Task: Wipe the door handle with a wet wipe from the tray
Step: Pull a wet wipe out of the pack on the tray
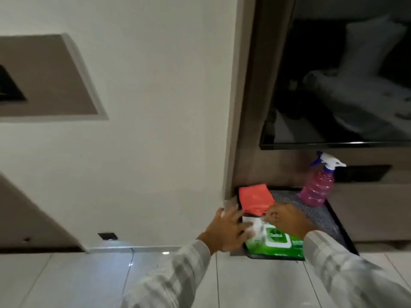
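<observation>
The left hand [224,230] lies open, steadying the green wipes pack [278,240] at the near left of the black tray [333,221], while the right hand [287,218] seemingly pinches a wipe at its opening; a loose hold could lift the pack or drag out 2 wipes.

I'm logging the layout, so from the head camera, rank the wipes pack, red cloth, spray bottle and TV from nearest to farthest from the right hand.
From the right hand:
1. Wipes pack, under it.
2. Red cloth, just behind-left.
3. Spray bottle, tray's back-right corner.
4. TV, on the wall above.
</observation>
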